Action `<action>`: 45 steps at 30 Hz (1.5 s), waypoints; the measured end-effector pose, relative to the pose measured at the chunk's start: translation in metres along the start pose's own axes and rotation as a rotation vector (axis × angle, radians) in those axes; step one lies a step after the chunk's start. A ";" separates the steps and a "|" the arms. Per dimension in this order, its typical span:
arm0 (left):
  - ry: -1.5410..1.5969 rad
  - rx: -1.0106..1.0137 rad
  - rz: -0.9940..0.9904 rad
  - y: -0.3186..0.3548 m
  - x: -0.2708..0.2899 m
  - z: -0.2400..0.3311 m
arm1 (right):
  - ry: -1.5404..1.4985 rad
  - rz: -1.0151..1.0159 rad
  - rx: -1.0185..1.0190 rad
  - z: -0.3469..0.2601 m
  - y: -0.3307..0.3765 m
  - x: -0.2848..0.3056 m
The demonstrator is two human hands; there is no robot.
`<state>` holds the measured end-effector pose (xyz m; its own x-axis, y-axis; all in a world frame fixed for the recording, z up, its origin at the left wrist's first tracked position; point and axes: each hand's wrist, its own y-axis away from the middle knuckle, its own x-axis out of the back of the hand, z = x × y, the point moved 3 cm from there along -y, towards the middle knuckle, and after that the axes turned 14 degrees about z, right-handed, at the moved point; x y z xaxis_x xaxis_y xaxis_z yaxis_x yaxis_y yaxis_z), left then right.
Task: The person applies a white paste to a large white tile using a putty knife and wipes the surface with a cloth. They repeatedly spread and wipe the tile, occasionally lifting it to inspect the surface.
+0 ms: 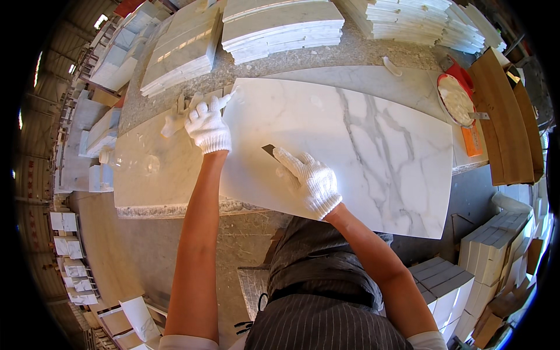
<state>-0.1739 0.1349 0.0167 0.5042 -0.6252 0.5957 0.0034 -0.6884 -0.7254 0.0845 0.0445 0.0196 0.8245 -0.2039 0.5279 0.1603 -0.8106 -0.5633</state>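
Note:
A large white marble slab (402,151) with grey veins lies at a slant on the workbench, its near edge overhanging the bench front. My right hand (309,178), in a white knit glove, is closed around a small scraper with a dark flat blade (269,150), held low over the slab. Its handle is hidden in the glove. My left hand (208,125), also gloved, rests at the slab's far left corner with fingers apart, one reaching along the edge. Beside it lies a crumpled pale, translucent piece (173,122).
Stacks of marble tiles (283,29) line the back of the bench (157,169). At right stand a round tub of cream-coloured paste (457,100), an orange flat piece (471,142) and a cardboard box (501,116). White boxes (493,239) are piled on the floor at right.

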 end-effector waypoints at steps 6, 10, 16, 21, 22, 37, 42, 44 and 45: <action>0.039 -0.005 0.037 0.001 -0.003 -0.001 | 0.005 -0.019 -0.015 0.001 -0.001 -0.001; 0.111 -0.005 0.058 0.000 0.003 -0.001 | -0.001 -0.012 -0.014 0.000 -0.001 0.001; 0.058 0.022 0.008 0.002 -0.007 -0.005 | -0.006 0.009 -0.019 0.001 0.000 -0.001; 0.064 0.120 -0.035 0.007 -0.011 -0.004 | 0.004 -0.030 -0.054 0.001 0.001 0.002; 0.067 0.139 -0.026 0.008 -0.009 -0.004 | 0.013 -0.036 -0.050 0.000 0.000 0.003; 0.847 1.043 0.033 0.097 -0.021 -0.141 | -0.050 -0.004 -0.048 -0.002 0.004 -0.001; 0.537 0.959 -0.095 0.105 0.006 -0.131 | -0.048 0.000 -0.042 0.001 0.005 0.003; 0.433 0.937 -0.117 0.108 -0.001 -0.136 | -0.059 -0.001 -0.038 -0.001 0.006 0.004; 0.381 0.925 -0.127 0.110 -0.006 -0.138 | -0.059 -0.002 -0.042 -0.003 0.006 0.005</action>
<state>-0.2954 0.0118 -0.0190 0.1442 -0.7543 0.6406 0.7885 -0.3035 -0.5349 0.0885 0.0373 0.0208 0.8547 -0.1706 0.4903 0.1403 -0.8334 -0.5346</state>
